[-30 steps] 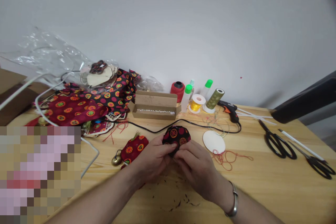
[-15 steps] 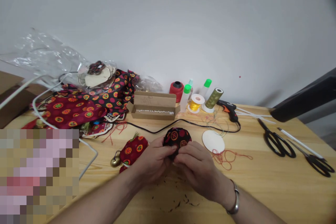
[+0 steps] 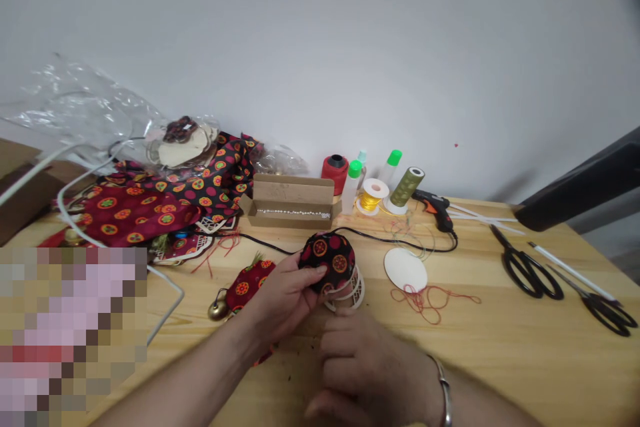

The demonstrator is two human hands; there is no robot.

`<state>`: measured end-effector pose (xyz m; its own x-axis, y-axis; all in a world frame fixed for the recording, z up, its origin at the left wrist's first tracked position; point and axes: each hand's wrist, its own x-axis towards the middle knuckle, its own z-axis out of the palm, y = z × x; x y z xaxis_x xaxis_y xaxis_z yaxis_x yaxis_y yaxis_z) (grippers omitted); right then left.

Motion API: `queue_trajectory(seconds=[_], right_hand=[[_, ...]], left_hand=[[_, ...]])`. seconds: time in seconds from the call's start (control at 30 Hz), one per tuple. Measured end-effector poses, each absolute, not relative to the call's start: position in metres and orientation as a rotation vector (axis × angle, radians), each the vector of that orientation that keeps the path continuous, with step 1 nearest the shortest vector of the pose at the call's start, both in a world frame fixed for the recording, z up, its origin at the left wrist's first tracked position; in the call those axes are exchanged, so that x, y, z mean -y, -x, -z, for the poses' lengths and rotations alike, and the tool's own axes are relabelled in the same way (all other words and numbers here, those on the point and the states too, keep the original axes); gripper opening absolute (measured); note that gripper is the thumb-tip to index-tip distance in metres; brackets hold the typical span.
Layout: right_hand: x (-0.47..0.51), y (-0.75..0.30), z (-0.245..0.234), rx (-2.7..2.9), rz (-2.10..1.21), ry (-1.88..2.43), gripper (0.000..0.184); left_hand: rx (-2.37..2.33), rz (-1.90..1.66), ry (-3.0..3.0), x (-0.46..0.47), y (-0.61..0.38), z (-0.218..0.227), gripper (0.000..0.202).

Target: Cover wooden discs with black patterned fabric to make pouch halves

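My left hand (image 3: 290,293) grips a round padded piece of black fabric with red and orange flower rounds (image 3: 327,260), its thumb lying across the front. A white lattice cut-out (image 3: 357,288) sticks out at the lower right of this piece. Just below, my right hand (image 3: 360,360) is curled, somewhat blurred, with the index finger reaching up to the lattice; what its fingers hold, if anything, is hidden. A dark red patterned fabric piece (image 3: 247,283) with a brass bell (image 3: 218,310) lies left of my left hand, partly covered by it.
Behind stand an open cardboard box (image 3: 293,213) with a bead string, a red thread cone (image 3: 334,175), glue bottles (image 3: 353,187) and spools (image 3: 373,197). Rightward lie a glue gun (image 3: 437,210), a white disc (image 3: 405,269), red thread (image 3: 430,303) and scissors (image 3: 525,270). Patterned fabric (image 3: 145,210) heaps leftward.
The black fabric piece has tilted and shifted slightly left and up, bringing the white lattice into sight. My right hand has moved down, off the fabric's front.
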<state>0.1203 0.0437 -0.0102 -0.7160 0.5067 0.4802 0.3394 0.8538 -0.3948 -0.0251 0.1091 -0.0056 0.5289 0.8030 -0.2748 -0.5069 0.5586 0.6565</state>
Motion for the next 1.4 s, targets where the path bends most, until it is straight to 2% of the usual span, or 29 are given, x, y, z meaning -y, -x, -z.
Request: queue_trajectory(seconds=[0.07,0.17,0.27,0.43,0.73,0.93,1.13,1.23,1.4], right_hand=[[-0.044,-0.123,0.007,2.391,-0.371,0.653,0.013],[-0.046,-0.128,0.002,2.272,-0.348,0.775,0.016],[-0.049,-0.133,0.005,2.051,-0.27,1.026,0.007],[-0.058,-0.139,0.015,1.782,-0.248,1.329,0.003],[-0.062,-0.141,0.022,1.628,-0.394,1.583,0.018],[-0.063,-0.142,0.019,1.648,-0.434,1.556,0.015],[-0.065,-0.142,0.014,1.523,-0.602,1.492,0.021],[-0.067,-0.142,0.013,1.467,-0.643,1.457,0.013],[-0.068,-0.144,0.012,1.465,-0.582,1.496,0.015]], left_hand=[[-0.605,-0.823,-0.54,-0.109,0.026,0.005,0.022],[-0.606,-0.817,-0.539,-0.109,0.025,0.005,0.02],[-0.584,-0.832,-0.574,-0.11,0.024,0.004,0.02],[-0.581,-0.851,-0.597,-0.11,0.025,0.004,0.02],[-0.606,-0.836,-0.585,-0.11,0.027,0.009,0.024],[-0.672,-0.814,-0.59,-0.11,0.026,0.014,0.028],[-0.658,-0.78,-0.647,-0.108,0.025,0.014,0.033],[-0.608,-0.752,-0.687,-0.107,0.025,0.012,0.036],[-0.559,-0.7,-0.644,-0.108,0.027,0.009,0.026]])
